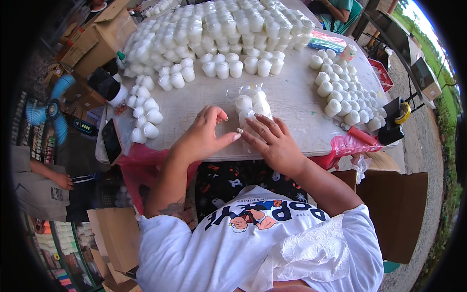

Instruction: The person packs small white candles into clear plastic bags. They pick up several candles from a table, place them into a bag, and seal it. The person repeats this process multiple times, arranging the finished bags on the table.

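A clear plastic bag with several small white cylinders, which look like candles or cups, lies on the table in front of me. My right hand rests on its near right side, palm down with fingers spread. To the left of the bag is my left hand, thumb and forefinger apart and the other fingers partly curled. A tiny pale bit shows at the left thumb tip, near the right fingers; I cannot make out what it is. The bag's near end is partly hidden by my right hand.
Stacked bags of white cylinders fill the table's far side. Loose white cylinders stand in a left row and a right group. A phone lies at the left edge, a red roll at the right. Cardboard boxes flank me.
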{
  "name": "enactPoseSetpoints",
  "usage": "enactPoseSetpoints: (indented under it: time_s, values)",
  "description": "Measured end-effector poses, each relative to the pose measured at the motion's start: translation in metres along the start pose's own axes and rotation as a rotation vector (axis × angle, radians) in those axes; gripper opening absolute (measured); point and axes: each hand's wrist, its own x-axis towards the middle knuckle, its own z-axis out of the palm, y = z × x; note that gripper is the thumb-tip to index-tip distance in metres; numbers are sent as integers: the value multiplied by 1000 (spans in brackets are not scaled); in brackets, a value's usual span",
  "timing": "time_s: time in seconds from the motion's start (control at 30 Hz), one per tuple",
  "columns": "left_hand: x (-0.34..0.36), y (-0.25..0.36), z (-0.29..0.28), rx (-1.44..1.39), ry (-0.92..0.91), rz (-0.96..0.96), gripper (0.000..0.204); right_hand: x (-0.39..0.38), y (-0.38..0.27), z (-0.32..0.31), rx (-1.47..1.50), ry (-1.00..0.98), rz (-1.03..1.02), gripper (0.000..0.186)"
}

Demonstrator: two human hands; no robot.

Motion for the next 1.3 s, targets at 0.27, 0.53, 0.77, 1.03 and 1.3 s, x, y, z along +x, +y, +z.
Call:
enactPoseSetpoints:
  time_s: [0.27, 0.53, 0.77, 1.03, 1.3]
  values:
    - [-25, 19, 70, 405, 139, 43, 36, 2, 0, 2, 9, 13, 30, 51]
    - [-23, 5, 72, 324, 149, 225, 32, 2, 0, 11, -109, 33, 27, 47]
    - [-24, 1, 67, 327, 133, 318, 35, 1, -4, 24, -149, 104, 51, 45]
    - [-28, 7, 61, 249, 168, 78, 45, 6, -3, 0, 147, 203, 183, 56]
    - [18, 35, 62, 487, 185, 340, 56, -19, 11, 4, 195, 4, 425, 26]
